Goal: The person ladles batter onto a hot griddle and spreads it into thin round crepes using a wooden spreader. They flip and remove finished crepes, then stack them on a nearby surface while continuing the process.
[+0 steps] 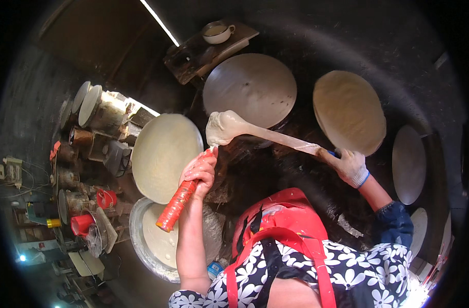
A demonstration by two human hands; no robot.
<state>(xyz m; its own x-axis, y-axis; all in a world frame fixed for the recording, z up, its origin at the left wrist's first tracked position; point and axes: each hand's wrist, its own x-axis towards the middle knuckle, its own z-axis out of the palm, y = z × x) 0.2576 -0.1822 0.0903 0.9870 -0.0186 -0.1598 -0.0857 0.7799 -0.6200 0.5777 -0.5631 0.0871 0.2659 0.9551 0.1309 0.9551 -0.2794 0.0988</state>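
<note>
My left hand [199, 173] is closed round a red-wrapped handle [176, 208], held tilted over a round griddle covered with a pale layer [165, 154]. At the handle's upper end hangs a thick lump of pale, wet dough [225, 127]. From that lump a pale, dough-coated length runs right to a brown, wooden-looking stick [325, 155]. My right hand [350, 167], in a whitish glove with a blue cuff, is closed on this stick. Whether the pale length is coated wood or stretched dough I cannot tell. Below the left griddle, a large metal basin [137, 238] holds batter, partly behind my left forearm.
A bare round griddle [250, 87] lies ahead, and another carrying a pale sheet [350, 110] at right. Further right stands a grey disc [408, 164]. A white cup [217, 34] rests on a plank ahead. Red buckets [82, 225] stand at left.
</note>
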